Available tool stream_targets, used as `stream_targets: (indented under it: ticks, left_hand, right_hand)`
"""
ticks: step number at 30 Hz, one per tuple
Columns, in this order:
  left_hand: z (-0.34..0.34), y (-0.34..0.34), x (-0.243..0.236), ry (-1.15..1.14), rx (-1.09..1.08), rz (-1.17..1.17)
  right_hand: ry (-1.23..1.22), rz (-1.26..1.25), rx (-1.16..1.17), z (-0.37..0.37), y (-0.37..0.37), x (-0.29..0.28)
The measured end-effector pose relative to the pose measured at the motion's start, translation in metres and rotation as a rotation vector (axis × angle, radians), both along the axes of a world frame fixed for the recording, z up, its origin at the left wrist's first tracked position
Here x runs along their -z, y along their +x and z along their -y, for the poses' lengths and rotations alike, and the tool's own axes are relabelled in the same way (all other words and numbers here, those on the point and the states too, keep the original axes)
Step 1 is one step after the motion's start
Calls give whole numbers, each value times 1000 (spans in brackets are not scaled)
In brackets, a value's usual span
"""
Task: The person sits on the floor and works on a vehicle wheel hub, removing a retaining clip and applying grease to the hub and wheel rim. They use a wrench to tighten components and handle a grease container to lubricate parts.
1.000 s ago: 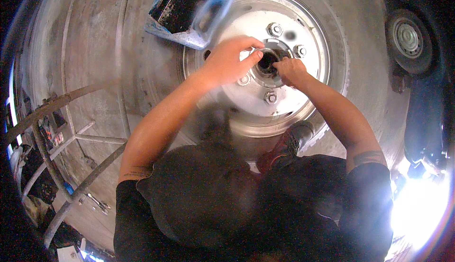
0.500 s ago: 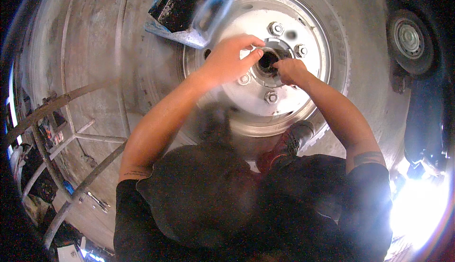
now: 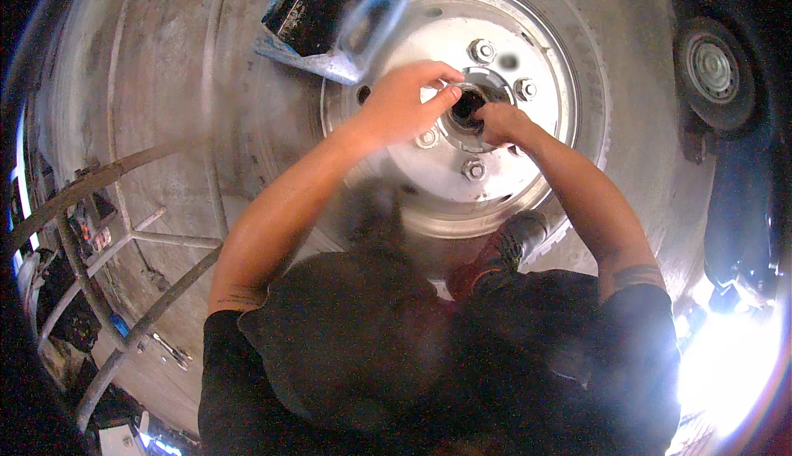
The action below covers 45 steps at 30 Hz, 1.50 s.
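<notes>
A pale truck wheel (image 3: 412,177) with a round hub (image 3: 472,132) at its centre lies before me. Several wheel nuts, one nut (image 3: 482,51) at the top among them, ring the hub. My left hand (image 3: 402,106) is at the hub's left edge, thumb and fingers apart and curved, with nothing visible between them. From the right, my right hand (image 3: 503,124) has its fingers curled, their tips at the dark hub opening (image 3: 468,105). What those fingertips pinch, if anything, is hidden. The tyre (image 3: 587,93) surrounds the rim.
A cut-open blue plastic container (image 3: 351,64), blackened inside, is at the upper left of the wheel. A metal tube frame (image 3: 173,240) stands at left, with small tools (image 3: 171,350) on the floor beside it. Another wheel (image 3: 714,68) is at far right. My shoe (image 3: 516,237) is below the rim.
Both hands keep almost the same place at the hub. My right hand's fingers have turned slightly at the opening, and the whole view has shifted a little.
</notes>
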<state>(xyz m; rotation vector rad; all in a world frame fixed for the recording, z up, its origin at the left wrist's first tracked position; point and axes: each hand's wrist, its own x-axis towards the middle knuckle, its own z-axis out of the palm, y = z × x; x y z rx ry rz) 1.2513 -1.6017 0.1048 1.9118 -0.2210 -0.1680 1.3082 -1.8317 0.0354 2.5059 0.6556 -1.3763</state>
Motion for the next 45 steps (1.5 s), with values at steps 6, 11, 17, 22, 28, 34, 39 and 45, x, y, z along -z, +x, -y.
stream_targets:
  ticks: [6, 11, 17, 22, 28, 34, 39, 45]
  left_hand:
    - [-1, -1, -8, -46, -48, -71]
    - [-33, 12, 4, -114, -269, 252]
    - [-158, 37, 13, 690, -769, 395]
    - [-191, 43, 29, 890, -702, 31]
    - [-187, 44, 28, 896, -799, -1]
    - [-181, 35, 36, 888, -805, 50]
    - [-176, 35, 40, 911, -814, 176]
    - [-186, 35, 52, 777, -756, 260]
  right_hand:
    - [91, -3, 236, 3, 5, 15]
    - [515, -34, 643, 36, 17, 23]
    - [830, 496, 179, -101, 3, -83]
    - [776, 521, -117, -192, -4, -61]
    - [743, 443, -196, -181, -2, -58]
    - [698, 420, -230, -161, -4, -59]
    - [784, 441, -173, -158, -9, -58]
    - [723, 413, 51, -173, -23, -65]
